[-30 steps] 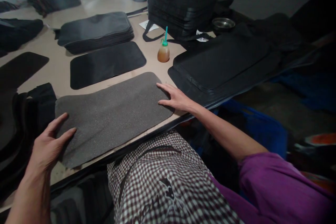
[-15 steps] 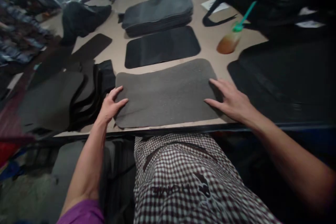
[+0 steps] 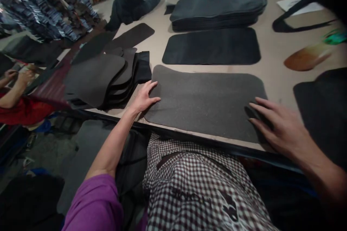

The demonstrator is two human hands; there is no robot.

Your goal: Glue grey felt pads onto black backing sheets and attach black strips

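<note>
A dark grey flat panel (image 3: 206, 103) with rounded corners lies on the table in front of me. My left hand (image 3: 143, 97) rests at its left edge, thumb and fingers spread apart. At the panel's right end is my right hand (image 3: 279, 122), fingers apart; the fingertips are over the panel, and whether they touch it I cannot tell. Just beyond lies a black rounded panel (image 3: 213, 47). Behind that sits a thick stack of similar dark panels (image 3: 219, 5). Left of my left hand is a fanned pile of grey-brown pieces (image 3: 94, 77).
A cup with an orange-brown drink (image 3: 307, 57) stands to the right. Dark material (image 3: 325, 108) covers the table's right side. A black strap (image 3: 295, 18) lies near a white paper. At far left a person in a red garment (image 3: 27, 110) works. Tall stacks (image 3: 51, 7) rise behind.
My view has turned left, so the table's things sit further right and a person at far left has come into view. Both hands stay at the panel's ends, fingers still spread.
</note>
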